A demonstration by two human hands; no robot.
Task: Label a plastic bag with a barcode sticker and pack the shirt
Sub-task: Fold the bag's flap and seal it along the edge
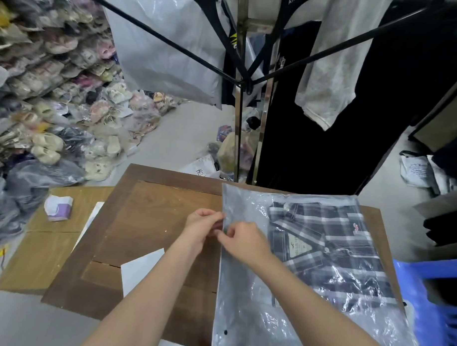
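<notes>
Both hands, left (202, 225) and right (244, 241), pinched closed on bag (242, 289) edge; shirt (328, 247) inside.

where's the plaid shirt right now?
Head view, right side: the plaid shirt lies folded inside the clear plastic bag on the brown board, just right of both hands at the bag's left edge.

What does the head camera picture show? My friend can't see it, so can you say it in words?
Two hands, left and right, pinch the left edge of a clear bag holding a folded plaid shirt on a brown board. Heaps of bagged shoes fill the floor to the left, and clothes hang behind.
</notes>
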